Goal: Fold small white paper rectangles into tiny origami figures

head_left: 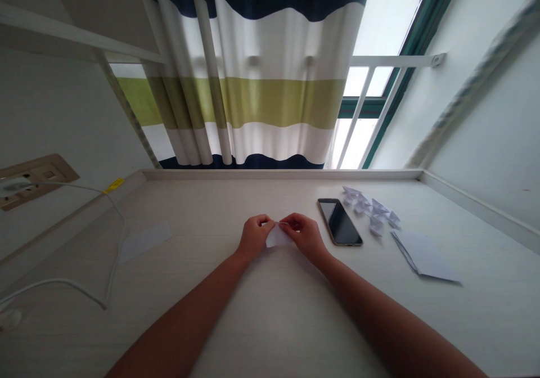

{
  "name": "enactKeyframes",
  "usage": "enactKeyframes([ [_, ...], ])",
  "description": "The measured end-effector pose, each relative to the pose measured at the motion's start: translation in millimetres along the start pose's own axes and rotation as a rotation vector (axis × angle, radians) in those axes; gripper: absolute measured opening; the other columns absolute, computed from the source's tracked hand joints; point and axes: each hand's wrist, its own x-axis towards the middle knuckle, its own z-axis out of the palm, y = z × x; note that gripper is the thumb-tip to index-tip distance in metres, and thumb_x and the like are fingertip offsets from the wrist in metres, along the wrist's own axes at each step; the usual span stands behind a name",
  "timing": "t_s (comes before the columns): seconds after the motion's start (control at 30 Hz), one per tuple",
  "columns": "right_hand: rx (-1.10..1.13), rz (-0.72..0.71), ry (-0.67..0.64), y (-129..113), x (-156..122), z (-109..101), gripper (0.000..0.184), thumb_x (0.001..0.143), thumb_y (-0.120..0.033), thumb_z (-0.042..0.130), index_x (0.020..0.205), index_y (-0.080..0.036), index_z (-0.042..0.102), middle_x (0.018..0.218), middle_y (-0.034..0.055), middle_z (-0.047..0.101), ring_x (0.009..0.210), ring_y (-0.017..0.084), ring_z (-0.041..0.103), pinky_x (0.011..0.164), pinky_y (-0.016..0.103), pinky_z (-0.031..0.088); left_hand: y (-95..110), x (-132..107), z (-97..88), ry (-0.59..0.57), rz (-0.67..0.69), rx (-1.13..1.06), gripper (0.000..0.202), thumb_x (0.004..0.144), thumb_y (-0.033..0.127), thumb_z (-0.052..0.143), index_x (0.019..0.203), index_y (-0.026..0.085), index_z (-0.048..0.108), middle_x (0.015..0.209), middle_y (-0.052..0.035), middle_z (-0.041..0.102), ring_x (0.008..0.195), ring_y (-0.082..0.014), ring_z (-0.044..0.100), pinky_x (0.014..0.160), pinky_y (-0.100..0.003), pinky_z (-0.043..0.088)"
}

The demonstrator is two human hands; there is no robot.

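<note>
Head view, quick notes. We see the left hand (254, 237) and the right hand (304, 236) close together over the desk (287, 322), both curled and pinching a small folded white paper piece (278, 237) between them, fingertips at its upper edge. The exact finger placement is partly hidden. The piece sits centrally in front of the person, and we cannot tell whether it touches the desk. We judge it very light, thin and easily creased, best held by its folded edges with the fingertips. To the right lie a black smartphone (340, 222), a cluster of small folded paper shapes (367, 208) and a stack of white paper sheets (424, 256). To the left are a white paper strip (145, 242), a white cable (63, 280) and a wall socket (36, 181). Beyond hangs a striped curtain (244, 102).
</note>
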Motion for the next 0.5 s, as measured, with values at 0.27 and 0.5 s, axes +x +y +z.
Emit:
enactKeyframes([
  [0.27,-0.297,-0.269,-0.007,-7.3,-5.8,-3.0,0.011,0.075,-0.017,0.054,0.076,-0.019,0.064,0.071,0.004,0.065,0.064,0.014,0.06,0.063,0.026,0.047,-2.8,2.3,0.7,-0.011,-0.077,-0.122,0.019,0.061,0.028,0.049,0.046,0.016,0.047,0.047,0.0044,0.04,0.05,-0.0099,0.036,0.049,-0.023,0.028],
  [0.5,-0.155,-0.128,0.026,-3.2,-3.1,-0.4,0.008,0.072,-0.019,0.055,0.071,-0.017,0.063,0.066,0.0028,0.065,0.058,0.013,0.06,0.057,0.023,0.048,-1.9,2.8,1.0,-0.035,-0.03,-0.106,0.016,0.06,0.029,0.05,0.054,0.015,0.054,0.055,0.0013,0.051,0.057,-0.0123,0.044,0.054,-0.024,0.033],
])
